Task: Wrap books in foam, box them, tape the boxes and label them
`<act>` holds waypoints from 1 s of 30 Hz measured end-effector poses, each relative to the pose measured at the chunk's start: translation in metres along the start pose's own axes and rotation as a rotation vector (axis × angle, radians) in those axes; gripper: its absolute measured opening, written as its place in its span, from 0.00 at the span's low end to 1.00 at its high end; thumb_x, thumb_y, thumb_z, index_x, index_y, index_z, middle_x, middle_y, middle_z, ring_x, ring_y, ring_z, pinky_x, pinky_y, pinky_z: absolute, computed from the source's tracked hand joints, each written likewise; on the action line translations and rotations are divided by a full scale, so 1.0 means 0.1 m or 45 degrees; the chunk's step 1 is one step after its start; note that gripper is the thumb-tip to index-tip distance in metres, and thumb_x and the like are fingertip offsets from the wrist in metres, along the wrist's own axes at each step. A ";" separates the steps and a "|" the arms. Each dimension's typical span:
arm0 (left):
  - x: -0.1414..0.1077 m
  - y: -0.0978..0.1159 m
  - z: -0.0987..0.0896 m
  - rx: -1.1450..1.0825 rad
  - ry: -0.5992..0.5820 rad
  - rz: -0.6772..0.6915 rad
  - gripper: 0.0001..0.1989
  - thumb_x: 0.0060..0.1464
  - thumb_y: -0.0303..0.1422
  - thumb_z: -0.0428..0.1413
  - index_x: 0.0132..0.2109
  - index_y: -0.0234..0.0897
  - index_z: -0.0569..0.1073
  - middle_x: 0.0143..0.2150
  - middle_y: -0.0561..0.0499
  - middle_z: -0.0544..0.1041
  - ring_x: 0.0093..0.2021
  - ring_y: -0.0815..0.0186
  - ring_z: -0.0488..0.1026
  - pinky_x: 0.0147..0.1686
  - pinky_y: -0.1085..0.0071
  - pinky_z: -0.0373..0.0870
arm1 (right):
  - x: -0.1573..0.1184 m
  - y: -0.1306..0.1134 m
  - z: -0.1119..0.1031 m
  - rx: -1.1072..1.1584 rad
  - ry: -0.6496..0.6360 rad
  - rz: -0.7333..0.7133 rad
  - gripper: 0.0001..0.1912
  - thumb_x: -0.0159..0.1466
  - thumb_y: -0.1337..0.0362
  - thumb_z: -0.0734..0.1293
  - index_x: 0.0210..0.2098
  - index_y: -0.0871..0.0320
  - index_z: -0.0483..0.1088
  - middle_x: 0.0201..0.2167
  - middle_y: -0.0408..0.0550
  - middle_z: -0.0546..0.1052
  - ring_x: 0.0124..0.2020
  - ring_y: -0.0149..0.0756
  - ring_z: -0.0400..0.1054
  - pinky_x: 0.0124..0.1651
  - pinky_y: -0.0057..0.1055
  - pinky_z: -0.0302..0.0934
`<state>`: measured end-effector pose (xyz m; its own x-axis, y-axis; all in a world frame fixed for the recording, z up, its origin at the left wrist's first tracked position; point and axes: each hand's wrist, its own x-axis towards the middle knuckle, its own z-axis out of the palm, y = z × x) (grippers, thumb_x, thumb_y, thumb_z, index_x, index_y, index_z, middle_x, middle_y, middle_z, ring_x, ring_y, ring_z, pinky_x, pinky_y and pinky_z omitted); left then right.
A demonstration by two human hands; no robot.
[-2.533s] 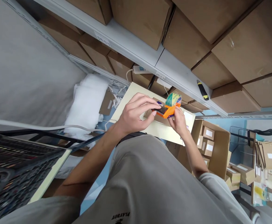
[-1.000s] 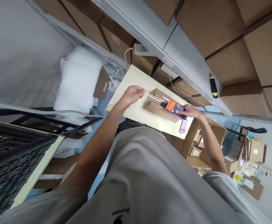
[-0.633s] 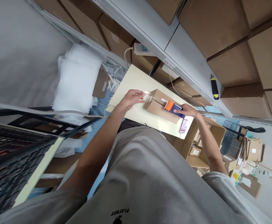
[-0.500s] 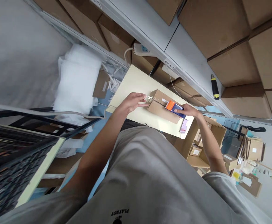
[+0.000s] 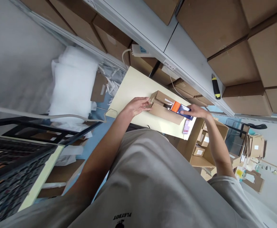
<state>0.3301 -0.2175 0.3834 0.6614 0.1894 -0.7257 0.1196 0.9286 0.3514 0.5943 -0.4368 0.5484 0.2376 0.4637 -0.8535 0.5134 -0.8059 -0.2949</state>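
A long brown cardboard box [image 5: 166,113] lies on the pale yellow tabletop [image 5: 131,84], with a dark gap showing between its top flaps. My right hand [image 5: 194,111] grips a blue and orange tape dispenser [image 5: 179,109] over the box's right end. At the box's left end is my left hand [image 5: 139,105], its thumb and fingers apart around the corner; a small pale strip shows by its fingertips, and whether it is held is unclear. A pink and white label sheet [image 5: 187,126] lies at the table's right edge.
Above the table runs a grey shelf [image 5: 188,50] with cardboard boxes and a black and yellow cutter [image 5: 215,87]. White foam sheets [image 5: 73,82] are stacked at the left. An open carton [image 5: 202,161] holding small boxes stands at the right, and a black crate [image 5: 12,171] at lower left.
The tape dispenser has tilted slightly and shifted a little right. A dark gap between the box flaps now shows. The clear strands by my left hand are no longer visible as before.
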 end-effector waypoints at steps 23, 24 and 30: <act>0.59 -0.14 -0.28 0.463 0.226 0.131 0.14 0.46 0.27 0.78 0.32 0.35 0.79 0.31 0.51 0.79 0.33 0.67 0.77 0.54 0.62 0.78 | 0.51 -0.02 0.32 0.027 -0.028 0.058 0.47 0.50 0.16 0.72 0.33 0.58 0.77 0.25 0.45 0.78 0.28 0.35 0.69 0.34 0.31 0.61; 0.64 -0.19 -0.26 0.492 0.227 0.117 0.14 0.46 0.27 0.78 0.32 0.35 0.80 0.31 0.50 0.80 0.33 0.67 0.76 0.53 0.64 0.77 | 0.53 -0.02 0.32 0.012 -0.023 0.069 0.46 0.50 0.17 0.72 0.32 0.58 0.76 0.24 0.44 0.77 0.28 0.35 0.68 0.33 0.32 0.60; 0.73 -0.37 -0.13 0.675 0.300 0.145 0.16 0.47 0.30 0.76 0.40 0.38 0.79 0.36 0.49 0.81 0.41 0.60 0.78 0.52 0.64 0.74 | 0.54 0.01 0.36 0.042 0.003 -0.008 0.45 0.50 0.17 0.73 0.31 0.57 0.76 0.26 0.45 0.77 0.30 0.36 0.68 0.34 0.32 0.60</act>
<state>0.3643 -0.2338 0.3101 0.5170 0.4007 -0.7564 0.4509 0.6237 0.6385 0.5781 -0.4252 0.4865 0.2363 0.4696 -0.8507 0.4877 -0.8145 -0.3142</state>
